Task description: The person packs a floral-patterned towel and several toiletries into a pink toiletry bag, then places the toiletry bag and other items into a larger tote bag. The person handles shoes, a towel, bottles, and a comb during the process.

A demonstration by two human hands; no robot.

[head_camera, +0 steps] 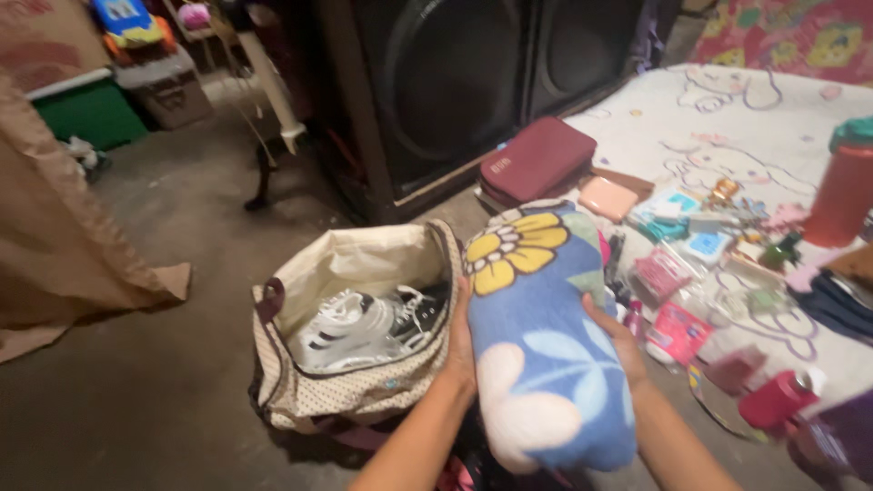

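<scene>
A rolled blue blanket [546, 345] with yellow and white flowers is held between both hands in the middle of the view. My left hand [459, 341] presses its left side and my right hand [614, 332] grips its right side. Just left of the blanket stands an open beige dotted bag [364, 391] on the floor. Inside the bag lie black-and-white sneakers [364, 327].
To the right a white printed mat [727, 127] carries several small toiletries, a maroon pouch [536, 159], an orange bottle [841, 186] and a red cup [773, 400]. Two big black speakers [455, 82] stand behind. A brown curtain [45, 227] hangs at left.
</scene>
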